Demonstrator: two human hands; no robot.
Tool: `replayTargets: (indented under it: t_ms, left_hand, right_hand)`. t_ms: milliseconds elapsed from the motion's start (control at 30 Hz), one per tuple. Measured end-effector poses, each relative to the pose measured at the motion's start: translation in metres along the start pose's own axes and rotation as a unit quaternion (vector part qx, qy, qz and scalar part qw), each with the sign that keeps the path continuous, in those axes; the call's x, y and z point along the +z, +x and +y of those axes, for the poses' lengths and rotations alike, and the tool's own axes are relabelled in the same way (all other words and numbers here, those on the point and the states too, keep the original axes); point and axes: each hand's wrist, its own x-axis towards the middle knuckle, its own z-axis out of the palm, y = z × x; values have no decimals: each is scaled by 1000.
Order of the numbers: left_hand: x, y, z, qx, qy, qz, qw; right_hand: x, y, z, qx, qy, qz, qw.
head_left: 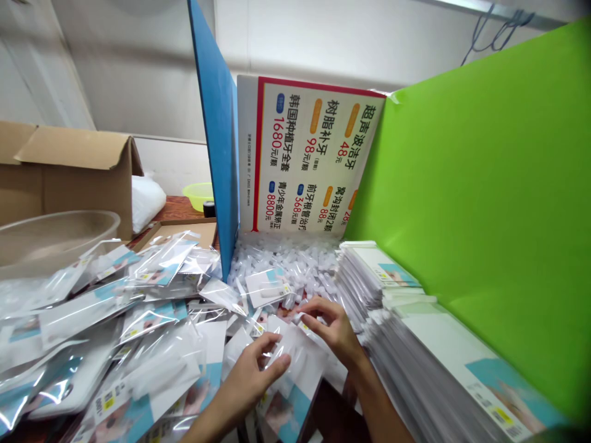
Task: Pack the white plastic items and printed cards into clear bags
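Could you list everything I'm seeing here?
Bagged cards: many, white and blue, left and centre
Bag stacks: two, white and blue, right
Small plastic pieces: many, white, back centre
Price board: one, white and red, back
Left panel: one, blue, left of board
Right panel: one, green, right
Cardboard box: one, brown, left
Cardboard tray: one, brown, back left
Basin: one, translucent, left
Bowl: one, yellow-green, back left
Round object: one, black, by bowl
Plastic bundle: one, white, by box
Table: one, red-brown, underneath
Cables: several, dark, top right
Left hand: one, bare, lower centre
Right hand: one, bare, beside it
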Motion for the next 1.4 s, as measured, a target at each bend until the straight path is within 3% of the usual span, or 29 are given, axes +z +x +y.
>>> replayTargets:
  t_ms: [733, 1400]
  left_hand:
    - [-1, -1, 1, -5, 16, 2, 1000]
    - [-1, -2, 3, 6, -4, -16, 1000]
  right_hand:
    - [-2, 0, 5, 35, 41, 11, 998]
    - [3, 1, 2, 99, 232, 2, 968]
